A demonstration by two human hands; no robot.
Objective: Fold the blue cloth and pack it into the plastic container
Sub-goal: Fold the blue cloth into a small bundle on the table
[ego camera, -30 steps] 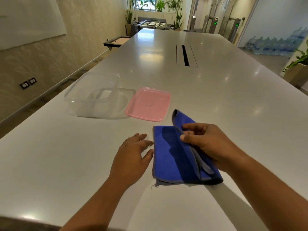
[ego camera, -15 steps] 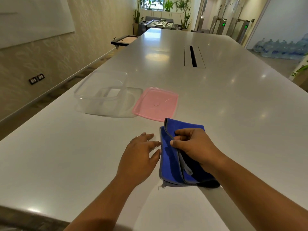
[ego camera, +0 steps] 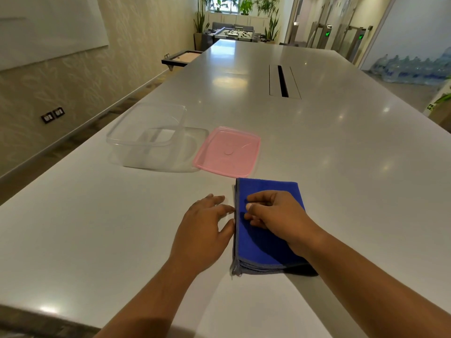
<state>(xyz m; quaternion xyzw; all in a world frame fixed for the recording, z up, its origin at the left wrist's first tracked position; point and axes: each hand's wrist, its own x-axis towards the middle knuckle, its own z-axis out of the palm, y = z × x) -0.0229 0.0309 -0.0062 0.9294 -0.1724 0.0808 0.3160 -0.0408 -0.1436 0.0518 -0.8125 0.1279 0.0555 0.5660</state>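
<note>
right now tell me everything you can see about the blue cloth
The blue cloth is a soft, towel-like fabric with grey stitched edging, folded into a narrow layered rectangle lying flat on the white table. Its stacked edges show along the left side and near end. The right hand presses on top of it; the left hand rests on the table with fingertips at its left edge. Its far end lies just short of the pink lid.

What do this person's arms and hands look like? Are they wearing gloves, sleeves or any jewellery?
Both are bare. The left hand and the right hand wear no gloves, and no rings show on the fingers in view. Neither wrist carries a watch or a bracelet. No sleeve shows on either forearm up to the bottom edge of the picture. The nails look short and plain.
</note>
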